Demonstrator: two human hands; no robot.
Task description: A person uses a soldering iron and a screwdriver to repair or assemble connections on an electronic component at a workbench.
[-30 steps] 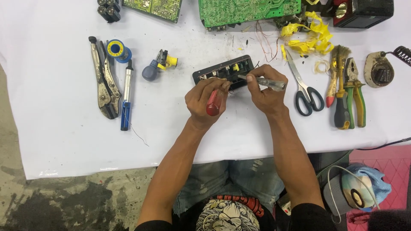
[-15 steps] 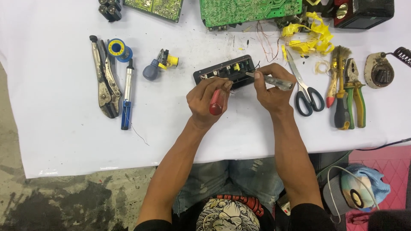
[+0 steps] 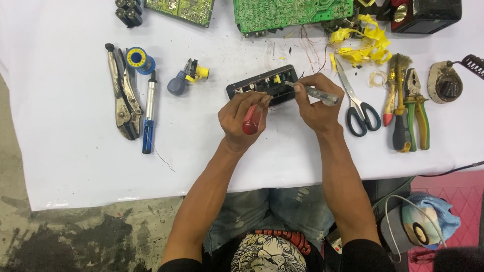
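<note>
A small black electronic module (image 3: 262, 83) with yellow parts lies on the white table sheet (image 3: 75, 151). My left hand (image 3: 242, 118) grips a red-handled screwdriver (image 3: 251, 120), its tip pointed up at the module's near edge. My right hand (image 3: 315, 106) holds a clear-handled screwdriver (image 3: 317, 93) slanted to the left, its tip on the module's right end. Both hands sit just in front of the module.
Left lie locking pliers (image 3: 121, 95), a solder reel (image 3: 136, 58), a blue desoldering pump (image 3: 148, 116) and a blue-yellow part (image 3: 184, 78). Green circuit boards (image 3: 292, 12) line the far edge. Right are scissors (image 3: 355, 103), a brush, pliers (image 3: 416, 108), yellow tape scraps (image 3: 365, 43).
The hands have stayed on the module; the right hand's screwdriver tip has shifted slightly on its right end. Everything else lies as before.
</note>
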